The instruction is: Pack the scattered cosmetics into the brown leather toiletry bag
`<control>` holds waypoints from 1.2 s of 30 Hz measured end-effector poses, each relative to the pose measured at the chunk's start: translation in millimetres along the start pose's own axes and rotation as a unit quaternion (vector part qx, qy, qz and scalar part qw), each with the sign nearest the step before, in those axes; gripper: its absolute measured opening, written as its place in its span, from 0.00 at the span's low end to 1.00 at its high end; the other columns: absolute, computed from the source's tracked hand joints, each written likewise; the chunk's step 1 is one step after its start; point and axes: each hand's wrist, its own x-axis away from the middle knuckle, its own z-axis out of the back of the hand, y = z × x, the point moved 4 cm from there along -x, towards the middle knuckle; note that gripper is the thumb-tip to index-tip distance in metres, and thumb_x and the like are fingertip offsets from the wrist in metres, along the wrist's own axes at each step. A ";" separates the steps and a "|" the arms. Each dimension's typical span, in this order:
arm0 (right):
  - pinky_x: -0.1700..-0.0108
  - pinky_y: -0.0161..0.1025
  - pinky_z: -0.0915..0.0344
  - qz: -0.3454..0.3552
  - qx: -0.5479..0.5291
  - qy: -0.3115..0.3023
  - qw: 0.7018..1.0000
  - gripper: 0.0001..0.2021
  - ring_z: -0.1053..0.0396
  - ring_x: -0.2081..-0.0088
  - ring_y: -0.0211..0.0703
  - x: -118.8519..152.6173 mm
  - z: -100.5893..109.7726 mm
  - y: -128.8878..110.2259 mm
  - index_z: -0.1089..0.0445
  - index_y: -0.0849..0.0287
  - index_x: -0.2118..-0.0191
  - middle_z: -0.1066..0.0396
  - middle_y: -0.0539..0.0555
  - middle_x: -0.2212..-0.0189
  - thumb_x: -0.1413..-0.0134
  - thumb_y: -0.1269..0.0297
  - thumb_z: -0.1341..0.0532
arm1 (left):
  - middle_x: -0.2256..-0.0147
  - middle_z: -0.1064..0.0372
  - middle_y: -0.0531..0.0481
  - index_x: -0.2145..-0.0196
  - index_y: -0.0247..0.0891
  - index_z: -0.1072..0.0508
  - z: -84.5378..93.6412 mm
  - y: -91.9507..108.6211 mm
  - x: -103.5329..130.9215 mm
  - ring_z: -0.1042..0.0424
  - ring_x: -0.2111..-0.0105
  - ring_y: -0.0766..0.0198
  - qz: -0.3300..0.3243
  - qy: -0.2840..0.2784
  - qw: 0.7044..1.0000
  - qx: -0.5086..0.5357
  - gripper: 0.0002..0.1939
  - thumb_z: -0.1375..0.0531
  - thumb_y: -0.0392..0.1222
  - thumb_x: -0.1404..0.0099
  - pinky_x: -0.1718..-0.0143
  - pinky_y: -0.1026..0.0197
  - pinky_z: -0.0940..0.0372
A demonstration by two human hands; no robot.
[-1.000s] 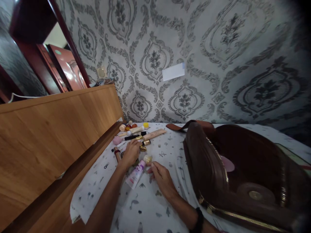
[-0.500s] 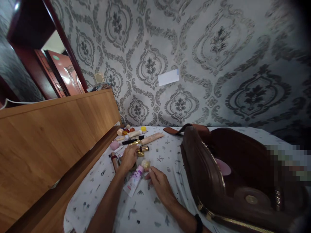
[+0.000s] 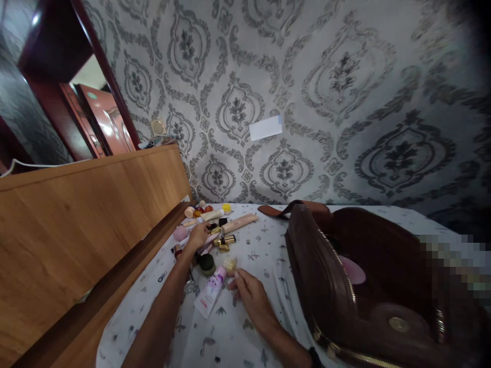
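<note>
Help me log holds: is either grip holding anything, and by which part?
Left grip: at a black cosmetic tube, a hold cannot be told. Right grip: no held thing visible.

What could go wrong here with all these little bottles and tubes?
The left hand reaches into a crowded cluster, so it might knock the round pink item beside it. The left forearm lies close to the dark jar and could bump it. The brown bag gapes open; if tipped, its pink item might slide out.

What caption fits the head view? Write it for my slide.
Left hand among cosmetics, right hand near a small yellowish item, brown bag open.
</note>
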 end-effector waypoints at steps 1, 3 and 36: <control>0.69 0.40 0.33 0.001 0.003 0.000 1.000 0.25 0.28 0.72 0.46 0.0 -0.3 0.5 0.31 0.56 0.70 0.25 0.56 0.73 0.42 0.40 0.51 | 0.52 0.29 0.44 0.50 0.35 0.29 0.9 -3.8 -1.8 0.26 0.56 0.59 0.010 0.005 1.000 -0.006 0.15 0.41 0.46 0.30 0.54 0.50 0.28; 0.68 0.41 0.33 0.003 0.007 0.002 1.000 0.25 0.28 0.71 0.48 -0.3 -0.6 1.5 0.31 0.56 0.70 0.25 0.57 0.73 0.42 0.40 0.52 | 0.51 0.29 0.44 0.49 0.35 0.29 3.3 -9.9 -5.4 0.27 0.55 0.58 0.020 0.013 1.000 -0.018 0.16 0.41 0.46 0.30 0.54 0.49 0.29; 0.70 0.41 0.34 -0.017 -0.001 -0.011 1.000 0.26 0.29 0.74 0.46 -1.1 0.3 -3.2 0.29 0.58 0.68 0.26 0.56 0.74 0.45 0.40 0.51 | 0.48 0.31 0.43 0.49 0.36 0.29 59.7 -92.2 4.5 0.28 0.51 0.55 0.096 0.069 0.993 -0.022 0.16 0.41 0.46 0.30 0.50 0.47 0.31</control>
